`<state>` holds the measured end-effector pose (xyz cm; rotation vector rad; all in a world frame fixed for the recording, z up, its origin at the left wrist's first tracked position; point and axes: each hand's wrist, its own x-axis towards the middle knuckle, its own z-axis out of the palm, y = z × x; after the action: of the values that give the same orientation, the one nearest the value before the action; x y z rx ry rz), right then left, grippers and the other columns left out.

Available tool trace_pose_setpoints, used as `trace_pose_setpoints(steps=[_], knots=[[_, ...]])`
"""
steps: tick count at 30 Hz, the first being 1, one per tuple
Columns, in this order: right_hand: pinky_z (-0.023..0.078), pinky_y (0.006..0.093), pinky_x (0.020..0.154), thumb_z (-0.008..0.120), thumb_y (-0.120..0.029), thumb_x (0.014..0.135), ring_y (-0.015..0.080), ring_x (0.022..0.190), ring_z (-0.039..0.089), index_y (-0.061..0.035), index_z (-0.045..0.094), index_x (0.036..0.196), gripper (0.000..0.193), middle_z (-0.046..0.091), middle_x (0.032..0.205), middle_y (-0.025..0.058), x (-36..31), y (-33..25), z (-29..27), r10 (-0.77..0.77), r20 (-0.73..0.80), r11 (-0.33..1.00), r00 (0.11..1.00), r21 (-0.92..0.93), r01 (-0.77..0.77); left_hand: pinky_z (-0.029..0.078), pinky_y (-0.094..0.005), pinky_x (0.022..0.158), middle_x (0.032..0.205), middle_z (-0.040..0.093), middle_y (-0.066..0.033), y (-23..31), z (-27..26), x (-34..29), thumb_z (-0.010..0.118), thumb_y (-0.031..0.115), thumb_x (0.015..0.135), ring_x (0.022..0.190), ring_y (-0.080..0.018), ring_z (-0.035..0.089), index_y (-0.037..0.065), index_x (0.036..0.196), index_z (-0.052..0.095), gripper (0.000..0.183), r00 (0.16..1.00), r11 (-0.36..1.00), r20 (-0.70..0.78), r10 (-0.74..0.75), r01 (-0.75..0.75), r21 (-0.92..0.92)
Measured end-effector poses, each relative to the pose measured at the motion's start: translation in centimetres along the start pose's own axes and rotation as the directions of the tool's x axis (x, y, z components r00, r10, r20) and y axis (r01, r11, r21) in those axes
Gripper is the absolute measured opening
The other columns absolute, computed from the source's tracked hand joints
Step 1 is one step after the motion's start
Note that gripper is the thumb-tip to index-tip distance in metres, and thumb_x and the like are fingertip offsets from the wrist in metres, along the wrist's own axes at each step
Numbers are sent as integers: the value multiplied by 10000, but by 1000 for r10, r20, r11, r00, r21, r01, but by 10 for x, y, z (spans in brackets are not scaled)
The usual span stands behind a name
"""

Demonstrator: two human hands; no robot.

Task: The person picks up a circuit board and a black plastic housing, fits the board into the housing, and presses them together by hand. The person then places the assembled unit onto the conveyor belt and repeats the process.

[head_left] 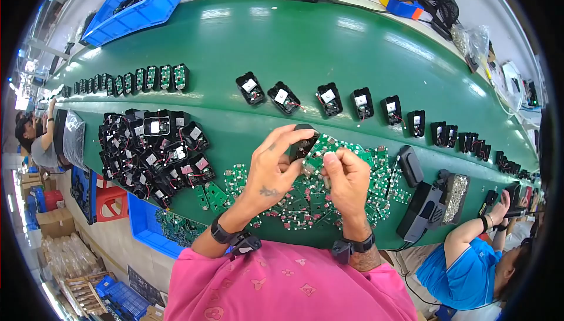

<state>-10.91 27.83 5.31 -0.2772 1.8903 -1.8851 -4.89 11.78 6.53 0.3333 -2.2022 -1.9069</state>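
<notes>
My left hand [271, 165] grips a small black plastic housing [301, 146] above the near part of the green bench. Close against it, my right hand [349, 184] pinches a green circuit board [317, 155] between thumb and fingers; the board partly covers the housing's opening. Under both hands spreads a heap of loose green circuit boards [302, 206]. To the left lies a pile of black housings [147, 159] with white parts and wires. Farther off, a line of open housings [329, 99] runs to the right, and housings with boards in them [151, 78] stand in a row at left.
A blue bin [126, 18] holding dark parts sits at the far left; another blue bin [140, 218] with boards is below the bench edge. Right of the heap are a black case [410, 166] and a black-grey device [419, 209]. Co-workers sit right [461, 274] and far left.
</notes>
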Motion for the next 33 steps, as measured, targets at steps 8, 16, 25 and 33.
trace_pose_setpoints(steps=[8,16,25,33], knots=[[305,264,473,647,-169,968,53,531,402,15,603,757,283,496,586,-15,9,-23,-17,-164,134,935,977,-294,197,538,-264,635,1294,616,-194,-3,16,0,582,-149,785,794,-176,676,67,1260,645,525,975,969,-80,209,-195,153],[287,257,470,713,-183,929,36,536,381,20,621,716,308,485,564,-41,9,-31,-2,-156,-45,903,987,-412,124,604,-263,710,1306,579,-146,8,-1,-3,488,-104,878,883,-153,682,26,1415,472,553,990,910,136,-44,96,-404],[419,300,551,621,-158,974,121,616,495,-10,554,1224,298,548,718,50,13,-22,33,-273,3,857,962,-452,245,581,-260,510,1197,637,-190,3,-2,-1,540,130,1017,669,-194,712,-6,1309,484,327,987,891,-37,-157,125,-437],[472,283,575,612,-168,977,126,600,601,-6,620,1241,310,657,695,103,16,-32,39,-242,82,848,967,-466,252,566,-266,471,1209,620,-239,4,-26,1,528,149,1023,617,-221,714,3,1291,470,311,984,936,18,-177,173,-307]])
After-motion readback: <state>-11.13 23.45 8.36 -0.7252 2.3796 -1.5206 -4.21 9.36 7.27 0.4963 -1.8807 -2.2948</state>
